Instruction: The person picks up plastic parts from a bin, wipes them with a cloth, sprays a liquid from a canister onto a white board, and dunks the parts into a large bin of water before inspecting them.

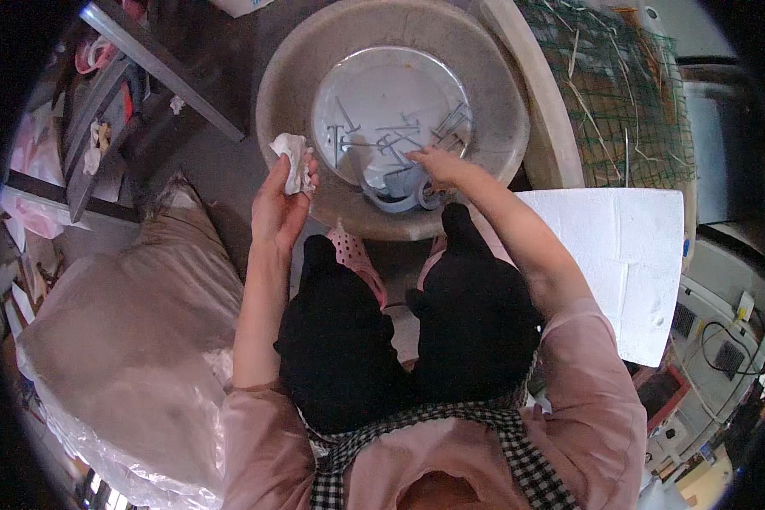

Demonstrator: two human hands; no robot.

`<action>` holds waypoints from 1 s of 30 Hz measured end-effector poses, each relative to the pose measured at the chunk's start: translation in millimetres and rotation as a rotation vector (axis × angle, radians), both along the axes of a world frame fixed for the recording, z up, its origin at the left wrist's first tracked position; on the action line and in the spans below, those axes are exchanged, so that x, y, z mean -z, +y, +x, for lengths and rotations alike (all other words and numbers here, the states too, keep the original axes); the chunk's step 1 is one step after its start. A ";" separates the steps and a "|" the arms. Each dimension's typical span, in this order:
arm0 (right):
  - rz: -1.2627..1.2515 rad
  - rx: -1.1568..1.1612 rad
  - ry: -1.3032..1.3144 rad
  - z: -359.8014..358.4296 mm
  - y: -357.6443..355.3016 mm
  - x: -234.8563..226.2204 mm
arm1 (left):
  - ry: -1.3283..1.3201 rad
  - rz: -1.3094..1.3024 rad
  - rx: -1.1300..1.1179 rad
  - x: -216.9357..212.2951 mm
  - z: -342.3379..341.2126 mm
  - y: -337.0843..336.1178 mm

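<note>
In my left hand (pixel 282 200) is a crumpled white cloth (pixel 296 163), held between thumb and fingers above the left rim of a large grey-brown tub (pixel 285 93). Inside the tub sits a round whitish basin (pixel 382 85) with several grey T-shaped pieces (pixel 397 134) lying loosely in it. My right hand (pixel 438 167) reaches over the basin's near right side, its index finger stretched toward the T-shaped pieces. No piece shows plainly in its grip; the undersides of the fingers are hidden. Below it lie grey rounded, ring-like parts (pixel 399 191) at the near edge.
A white foam board (pixel 608 255) lies to the right. Behind it is green netting (pixel 629 102) with dry stalks. A large covered bundle (pixel 127 314) stands at my left, near a metal frame (pixel 174 72). Pink clogs (pixel 354 259) are close under the tub.
</note>
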State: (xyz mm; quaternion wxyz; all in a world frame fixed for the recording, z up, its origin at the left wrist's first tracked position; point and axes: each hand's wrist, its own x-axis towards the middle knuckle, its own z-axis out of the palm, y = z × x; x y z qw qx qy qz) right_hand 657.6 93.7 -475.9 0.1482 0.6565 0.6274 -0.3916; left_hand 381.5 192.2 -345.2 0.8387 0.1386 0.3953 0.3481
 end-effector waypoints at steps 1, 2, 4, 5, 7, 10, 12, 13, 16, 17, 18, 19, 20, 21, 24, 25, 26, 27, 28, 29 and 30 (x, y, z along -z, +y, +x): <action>-0.024 -0.008 0.032 -2.4 0.0 11.6 | -0.006 -0.009 0.004 5.7 -0.4 -0.7; -0.016 0.033 0.105 -1.0 1.0 20.4 | -0.012 -0.013 0.008 8.8 -2.0 -0.5; 0.002 0.123 0.249 6.2 -0.4 32.5 | -0.007 -0.001 0.014 11.8 -4.5 1.6; 0.058 0.129 0.251 5.1 -0.4 18.5 | 0.008 0.014 -0.003 10.8 -9.1 2.6; 0.178 0.143 0.242 15.0 -8.3 -26.0 | 0.041 0.050 -0.043 5.8 -15.8 3.8; 0.464 0.271 0.443 37.9 -16.2 -86.3 | 0.084 0.143 -0.099 -12.6 -21.8 4.6; 0.560 0.401 0.603 43.1 -18.1 -114.7 | 0.079 0.242 -0.089 -29.3 -17.1 0.9; 0.608 0.463 0.688 43.0 -18.6 -126.3 | 0.082 0.280 -0.087 -36.6 -15.3 -1.6; 0.717 0.427 0.801 33.9 -16.4 -152.8 | 0.098 0.380 -0.086 -61.2 -8.1 -10.6; 0.753 0.409 0.792 27.7 -14.6 -160.5 | 0.106 0.405 -0.088 -72.7 -5.5 -13.6; 0.737 0.428 0.830 22.7 -14.9 -170.1 | 0.115 0.429 -0.090 -84.5 -2.5 -16.1; 0.717 0.451 0.871 13.7 -17.0 -184.1 | 0.115 0.463 -0.098 -92.8 -0.4 -19.4; 0.695 0.474 0.912 7.0 -17.3 -193.7 | 0.147 0.513 -0.096 -98.2 -0.5 -21.2; 0.705 0.466 0.924 2.7 -15.9 -197.4 | 0.180 0.563 -0.094 -103.7 -1.2 -22.2; 0.724 0.475 0.949 -5.4 -16.7 -204.3 | 0.320 0.823 -0.097 -118.6 7.2 -29.6; 0.715 0.489 0.962 -9.8 -16.7 -205.7 | 0.414 0.983 -0.102 -122.4 8.4 -33.1; 0.706 0.503 0.975 -13.3 -16.4 -207.4 | 0.509 1.141 -0.108 -126.3 11.1 -36.5; 0.745 0.452 0.941 -15.3 -15.5 -209.2 | 0.599 1.301 -0.186 -129.6 17.6 -39.0; 0.781 0.403 0.907 -17.3 -14.9 -209.8 | 0.700 1.433 -0.212 -145.6 22.4 -46.5; 0.817 0.355 0.873 -19.3 -14.3 -210.8 | 0.776 1.568 -0.210 -148.9 27.0 -50.1; 0.827 0.351 0.867 -21.9 -14.0 -211.9 | 0.852 1.703 -0.208 -151.9 30.7 -52.2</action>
